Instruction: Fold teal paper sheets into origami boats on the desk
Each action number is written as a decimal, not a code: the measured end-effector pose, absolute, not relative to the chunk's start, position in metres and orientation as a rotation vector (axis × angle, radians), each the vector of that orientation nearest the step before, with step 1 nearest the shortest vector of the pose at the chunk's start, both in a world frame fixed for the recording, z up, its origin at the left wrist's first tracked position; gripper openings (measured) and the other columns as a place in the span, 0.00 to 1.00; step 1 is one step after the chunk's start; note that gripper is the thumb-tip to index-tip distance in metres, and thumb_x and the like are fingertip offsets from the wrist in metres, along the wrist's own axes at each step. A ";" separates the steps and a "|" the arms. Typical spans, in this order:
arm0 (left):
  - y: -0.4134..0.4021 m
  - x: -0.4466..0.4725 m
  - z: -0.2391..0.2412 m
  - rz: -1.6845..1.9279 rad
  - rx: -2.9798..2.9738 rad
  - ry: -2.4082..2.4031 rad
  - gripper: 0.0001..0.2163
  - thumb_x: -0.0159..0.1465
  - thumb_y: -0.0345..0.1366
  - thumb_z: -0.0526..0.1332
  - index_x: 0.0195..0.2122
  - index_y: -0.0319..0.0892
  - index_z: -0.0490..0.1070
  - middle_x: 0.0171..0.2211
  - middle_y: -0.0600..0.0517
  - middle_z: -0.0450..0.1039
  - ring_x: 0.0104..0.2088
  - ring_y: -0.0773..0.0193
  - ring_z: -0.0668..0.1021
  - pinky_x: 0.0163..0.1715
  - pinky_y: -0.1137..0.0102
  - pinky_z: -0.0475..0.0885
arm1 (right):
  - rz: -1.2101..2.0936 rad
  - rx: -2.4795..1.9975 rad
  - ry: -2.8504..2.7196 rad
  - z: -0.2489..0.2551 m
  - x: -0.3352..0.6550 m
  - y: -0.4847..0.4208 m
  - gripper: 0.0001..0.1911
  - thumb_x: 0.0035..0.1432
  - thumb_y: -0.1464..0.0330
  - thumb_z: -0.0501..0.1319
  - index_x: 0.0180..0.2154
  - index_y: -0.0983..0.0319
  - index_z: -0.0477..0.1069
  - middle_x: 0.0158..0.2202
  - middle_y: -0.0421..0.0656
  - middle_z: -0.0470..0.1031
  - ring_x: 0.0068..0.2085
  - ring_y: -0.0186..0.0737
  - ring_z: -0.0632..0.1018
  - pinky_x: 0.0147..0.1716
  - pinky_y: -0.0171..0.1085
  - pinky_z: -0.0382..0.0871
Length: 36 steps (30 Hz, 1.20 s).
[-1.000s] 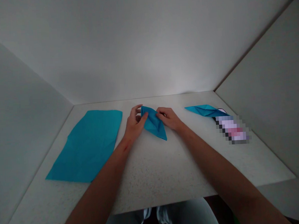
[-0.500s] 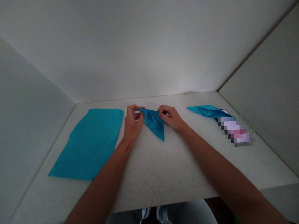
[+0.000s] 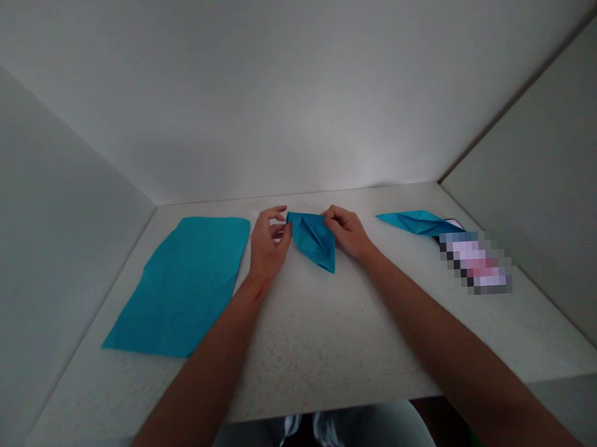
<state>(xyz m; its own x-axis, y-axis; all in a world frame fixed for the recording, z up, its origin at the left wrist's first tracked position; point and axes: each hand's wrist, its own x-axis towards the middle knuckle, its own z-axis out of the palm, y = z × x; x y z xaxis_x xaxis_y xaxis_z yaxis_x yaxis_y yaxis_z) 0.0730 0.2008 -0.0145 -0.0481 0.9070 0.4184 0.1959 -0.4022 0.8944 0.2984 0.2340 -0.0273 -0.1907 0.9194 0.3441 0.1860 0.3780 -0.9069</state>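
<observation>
At the centre of the frame, the left hand (image 3: 271, 241) and right hand (image 3: 346, 229) pinch opposite upper corners of a creased blue paper piece (image 3: 313, 241), its point towards the bottom. A larger blue sheet (image 3: 182, 289) lies centre-left on the pale counter (image 3: 315, 349); at centre-right, a folded blue strip (image 3: 413, 222) overlaps a pixelated phone (image 3: 473, 261).

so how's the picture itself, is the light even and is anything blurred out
Head view: dim overall, with the back wall brighter toward its middle and the upper corners darker; head view: coarse mosaic blocks cover most of the phone; head view: fine creases on the folded blue paper look soft.
</observation>
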 end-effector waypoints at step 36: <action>0.229 0.066 -0.029 1.606 1.160 1.065 0.21 0.65 0.59 0.67 0.39 0.44 0.77 0.53 0.43 0.81 0.55 0.52 0.82 0.54 0.58 0.79 | 0.547 -0.911 -2.013 -0.027 0.291 0.225 0.30 0.64 0.54 0.73 0.61 0.54 0.69 0.52 0.47 0.78 0.37 0.40 0.78 0.40 0.42 0.76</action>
